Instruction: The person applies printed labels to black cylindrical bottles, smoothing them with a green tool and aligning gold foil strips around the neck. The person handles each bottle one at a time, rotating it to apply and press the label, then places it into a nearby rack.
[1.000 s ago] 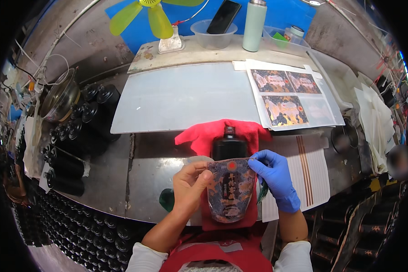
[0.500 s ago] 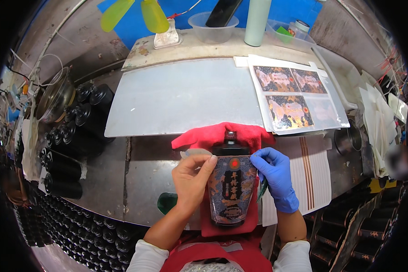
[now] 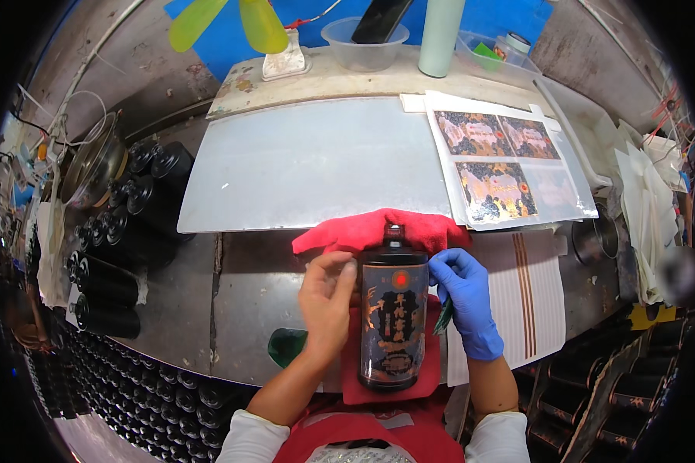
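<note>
A black bottle [image 3: 394, 257] lies on a red cloth [image 3: 428, 221], its neck pointing away from me. A dark label [image 3: 394, 324] with gold figures and a red round mark curves round its front. My bare left hand [image 3: 327, 305] is beside the bottle's upper left side, thumb and fingers drawn together; whatever is between the fingertips is hidden. At the upper right side is my right hand [image 3: 468, 301] in a blue glove, thumb and forefinger by the label's edge. A dark green flat piece [image 3: 443, 316] is tucked in its curled fingers.
A green dish [image 3: 287, 347] sits left of the bottle. Black bottles [image 3: 108, 279] stand at the left. A grey board [image 3: 316, 166] lies behind, with printed label sheets [image 3: 496, 166] on its right. A striped cloth [image 3: 502, 301] lies right of the red cloth.
The label, held flat across the bottle's front before, now bends round it. Both hands have stayed at its sides, the left turning slightly and its fingers shifting back.
</note>
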Available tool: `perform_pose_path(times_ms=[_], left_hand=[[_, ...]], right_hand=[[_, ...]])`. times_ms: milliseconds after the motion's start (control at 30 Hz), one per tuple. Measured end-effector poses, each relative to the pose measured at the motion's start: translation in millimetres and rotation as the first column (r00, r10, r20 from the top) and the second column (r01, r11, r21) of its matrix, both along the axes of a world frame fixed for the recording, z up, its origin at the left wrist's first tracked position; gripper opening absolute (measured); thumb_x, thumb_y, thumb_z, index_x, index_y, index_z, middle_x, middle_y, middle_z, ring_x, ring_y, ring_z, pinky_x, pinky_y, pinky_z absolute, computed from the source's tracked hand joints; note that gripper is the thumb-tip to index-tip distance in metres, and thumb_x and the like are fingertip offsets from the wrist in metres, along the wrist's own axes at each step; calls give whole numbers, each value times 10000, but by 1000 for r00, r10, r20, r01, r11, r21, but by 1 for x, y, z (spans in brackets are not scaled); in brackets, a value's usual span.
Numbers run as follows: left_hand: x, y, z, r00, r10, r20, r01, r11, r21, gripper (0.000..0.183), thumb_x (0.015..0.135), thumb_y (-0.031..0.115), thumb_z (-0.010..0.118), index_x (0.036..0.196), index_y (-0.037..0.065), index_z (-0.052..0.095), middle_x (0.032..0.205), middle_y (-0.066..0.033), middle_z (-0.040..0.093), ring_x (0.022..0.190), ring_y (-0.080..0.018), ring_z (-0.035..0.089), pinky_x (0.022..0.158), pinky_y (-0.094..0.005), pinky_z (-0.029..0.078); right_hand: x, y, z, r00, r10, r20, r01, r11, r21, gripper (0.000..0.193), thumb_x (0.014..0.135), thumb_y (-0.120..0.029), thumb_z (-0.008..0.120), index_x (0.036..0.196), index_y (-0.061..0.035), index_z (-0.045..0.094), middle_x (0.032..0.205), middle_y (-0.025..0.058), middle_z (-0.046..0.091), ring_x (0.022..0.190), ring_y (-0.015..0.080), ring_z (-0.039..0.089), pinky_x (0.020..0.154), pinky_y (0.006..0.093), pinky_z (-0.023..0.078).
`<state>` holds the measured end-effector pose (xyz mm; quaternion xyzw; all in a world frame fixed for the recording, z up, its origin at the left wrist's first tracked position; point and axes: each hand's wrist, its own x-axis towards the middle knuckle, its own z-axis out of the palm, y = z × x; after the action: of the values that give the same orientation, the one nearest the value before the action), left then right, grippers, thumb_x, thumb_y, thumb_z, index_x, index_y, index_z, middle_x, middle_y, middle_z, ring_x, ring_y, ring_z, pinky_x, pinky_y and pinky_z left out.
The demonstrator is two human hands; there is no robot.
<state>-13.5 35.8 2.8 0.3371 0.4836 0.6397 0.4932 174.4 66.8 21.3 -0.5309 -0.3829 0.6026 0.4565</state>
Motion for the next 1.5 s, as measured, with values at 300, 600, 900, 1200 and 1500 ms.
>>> perform_pose_path(times_ms=[300,600,900,1200,1500], left_hand=[[-8,-32,18,631,-339,-698,492,870,22,644,874,92,439,1439,-31,156,1486,-280,96,1386,-384,130,1107,-372,106],[-20,-47,4,754,-400,-522,501,863,62,707,973,411,322,1454,-5,11,1502,-240,94,1389,-365,137,1114,-381,110],[-20,-47,-4,620,-409,-669,586,809,48,772,944,519,300,1455,-5,53,1488,-260,139,1369,-405,157,1101,-412,133],[-13,-46,-2,652,-368,-663,577,808,118,724,917,314,459,1454,-2,91,1478,-303,98,1373,-426,137,1104,-405,138],[-16,-43,-9,692,-476,-542,585,810,36,801,884,376,479,1460,8,63,1490,-267,114,1389,-371,141,1111,-386,145]], right_hand=[[-9,-48,26,710,-1,704,-411,811,416,499,869,19,465,1350,-113,448,1059,158,507,903,309,583,773,336,467],[10,-78,20,795,167,584,-302,943,142,531,899,-35,457,1412,-117,346,1076,149,541,989,273,561,892,321,428],[6,-112,3,721,224,656,-471,853,227,625,918,-247,527,1457,-134,231,1137,161,516,1027,309,543,871,333,425],[0,-88,1,753,222,620,-504,800,325,681,900,-325,545,1465,-163,201,1221,159,463,1055,344,548,874,357,447],[11,-89,2,796,327,509,-498,832,244,705,892,-353,563,1467,-189,189,1338,158,410,1153,353,499,944,368,417]])
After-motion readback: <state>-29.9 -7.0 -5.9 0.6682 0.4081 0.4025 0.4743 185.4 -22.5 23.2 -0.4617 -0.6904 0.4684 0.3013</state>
